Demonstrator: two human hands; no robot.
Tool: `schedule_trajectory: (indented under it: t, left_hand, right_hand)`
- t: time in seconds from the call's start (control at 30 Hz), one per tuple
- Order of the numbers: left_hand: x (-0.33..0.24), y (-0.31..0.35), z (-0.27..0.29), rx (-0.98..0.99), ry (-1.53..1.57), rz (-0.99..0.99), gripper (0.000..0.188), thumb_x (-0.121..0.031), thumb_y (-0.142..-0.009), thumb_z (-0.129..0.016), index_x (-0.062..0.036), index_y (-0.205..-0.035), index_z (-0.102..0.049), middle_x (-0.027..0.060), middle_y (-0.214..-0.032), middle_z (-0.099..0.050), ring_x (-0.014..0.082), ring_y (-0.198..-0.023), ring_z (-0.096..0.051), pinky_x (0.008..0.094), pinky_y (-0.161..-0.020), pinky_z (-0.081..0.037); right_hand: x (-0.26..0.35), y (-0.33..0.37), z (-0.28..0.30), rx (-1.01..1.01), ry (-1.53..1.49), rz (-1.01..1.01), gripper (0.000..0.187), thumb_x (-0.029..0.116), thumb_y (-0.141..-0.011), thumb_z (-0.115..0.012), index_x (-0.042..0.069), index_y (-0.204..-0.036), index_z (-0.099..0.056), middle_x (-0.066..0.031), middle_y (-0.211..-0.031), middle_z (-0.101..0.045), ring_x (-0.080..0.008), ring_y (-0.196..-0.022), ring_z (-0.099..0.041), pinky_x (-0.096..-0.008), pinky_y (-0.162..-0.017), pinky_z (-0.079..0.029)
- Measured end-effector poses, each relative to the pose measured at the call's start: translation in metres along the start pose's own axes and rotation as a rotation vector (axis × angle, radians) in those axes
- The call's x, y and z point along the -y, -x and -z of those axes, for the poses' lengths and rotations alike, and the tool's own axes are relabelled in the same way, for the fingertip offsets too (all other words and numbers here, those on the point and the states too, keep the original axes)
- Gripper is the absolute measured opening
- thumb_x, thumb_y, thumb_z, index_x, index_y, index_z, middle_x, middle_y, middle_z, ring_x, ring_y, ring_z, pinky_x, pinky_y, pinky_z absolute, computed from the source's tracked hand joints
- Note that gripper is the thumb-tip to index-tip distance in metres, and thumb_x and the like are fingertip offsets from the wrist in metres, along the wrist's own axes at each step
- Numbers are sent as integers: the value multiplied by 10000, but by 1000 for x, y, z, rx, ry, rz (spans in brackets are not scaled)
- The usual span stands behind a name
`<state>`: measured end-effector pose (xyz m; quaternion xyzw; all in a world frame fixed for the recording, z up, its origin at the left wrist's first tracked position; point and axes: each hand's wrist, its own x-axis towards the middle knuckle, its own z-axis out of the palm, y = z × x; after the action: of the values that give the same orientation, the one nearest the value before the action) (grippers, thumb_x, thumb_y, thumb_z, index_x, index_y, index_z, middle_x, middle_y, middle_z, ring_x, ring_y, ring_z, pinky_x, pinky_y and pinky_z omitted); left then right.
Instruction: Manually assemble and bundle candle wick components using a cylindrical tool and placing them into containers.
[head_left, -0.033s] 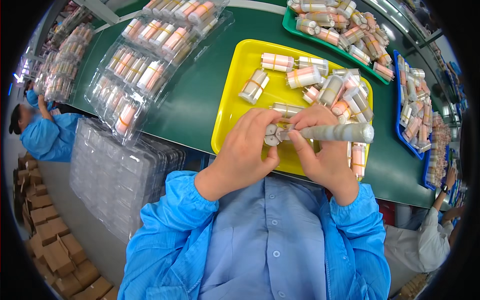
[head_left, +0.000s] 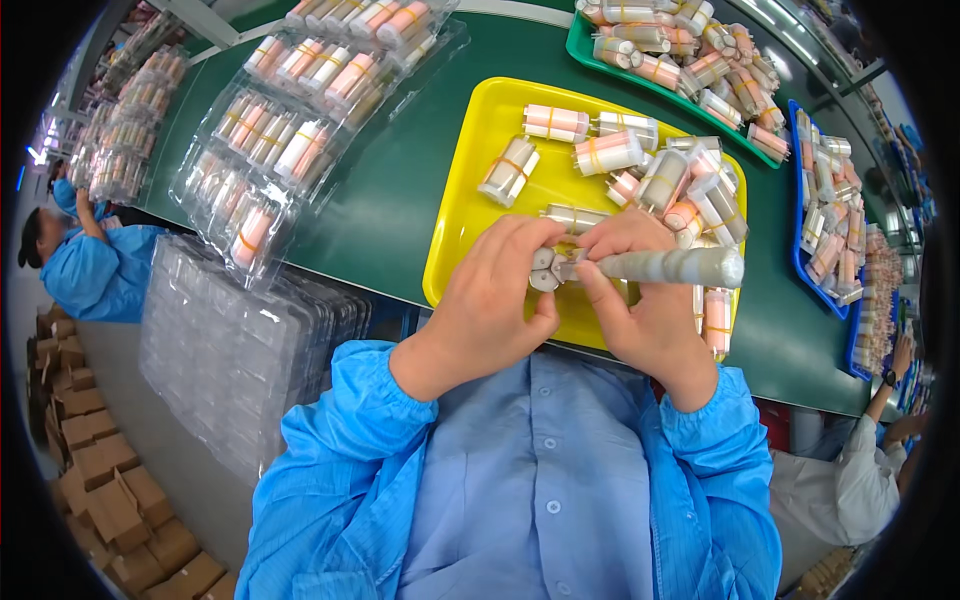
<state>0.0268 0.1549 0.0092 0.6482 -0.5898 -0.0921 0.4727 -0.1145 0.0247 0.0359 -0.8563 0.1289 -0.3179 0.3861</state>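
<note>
My left hand (head_left: 485, 300) is closed around a small bundle of white-ended cylindrical cells (head_left: 543, 279), with its end faces turned up. My right hand (head_left: 648, 300) grips a tool with a thick, grey wrapped handle (head_left: 685, 267), which points out to the right. The tool's metal end meets the bundle between my two hands; fingers hide part of the contact. Both hands are over the near part of a yellow tray (head_left: 455, 200). Pink, white and grey cell bundles (head_left: 608, 152), banded with yellow, lie in the tray, mostly to the right.
Clear plastic blister trays (head_left: 270, 170) of bundles stand on the green table at the left, with stacked clear trays (head_left: 215, 350) below. Green (head_left: 580, 50) and blue (head_left: 797, 200) trays of bundles are at the right. Cardboard boxes (head_left: 125, 510) and co-workers (head_left: 100, 265) flank the table.
</note>
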Motion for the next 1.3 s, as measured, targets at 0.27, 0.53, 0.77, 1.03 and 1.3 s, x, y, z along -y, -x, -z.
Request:
schedule_trajectory:
  t: [0.27, 0.53, 0.77, 1.03, 1.3]
  left_hand:
    - [-5, 2, -2, -24, -166, 101, 562, -10, -780, -755, -15, -1288, -515, 191, -1161, -598, 392, -1092, -598, 449, -928, -511]
    - [-1, 0, 5, 51, 128, 88, 630, 52, -778, -691, -26, -1355, -452, 172, -1143, -643, 372, -1085, -632, 432, -890, -541]
    - [-7, -1, 2, -49, -196, 107, 655, 23, -752, -771, -17, -1333, -472, 141, -1039, -624, 315, -1026, -660, 378, -883, -536]
    - [1, 3, 8, -5, 22, 95, 705, 37, -779, -727, -24, -1410, -418, 169, -1187, -656, 309, -1097, -668, 379, -930, -536]
    - [5, 2, 12, 65, 103, 122, 731, 20, -786, -743, -33, -1428, -398, 172, -1189, -657, 315, -1123, -667, 388, -943, -539]
  right_hand:
    - [-4, 1, -2, -101, -199, -30, 157, 27, -835, -741, 22, -921, -611, -128, -956, -657, -294, -883, -639, -399, -796, -501]
    - [-7, -8, 0, -20, -85, 24, 153, 27, -839, -736, 15, -932, -615, -132, -957, -654, -292, -891, -634, -388, -805, -494]
    - [-7, -9, -2, 31, -16, -7, 144, 26, -840, -731, 15, -924, -615, -142, -954, -642, -294, -891, -624, -393, -815, -495]
    - [1, -14, 2, -50, -240, -59, 117, 5, -861, -711, 17, -929, -617, -120, -966, -646, -254, -935, -632, -377, -832, -504]
    - [-6, -15, -2, 35, -137, -80, 126, 18, -858, -714, 24, -936, -615, -119, -967, -652, -265, -935, -637, -383, -832, -509]
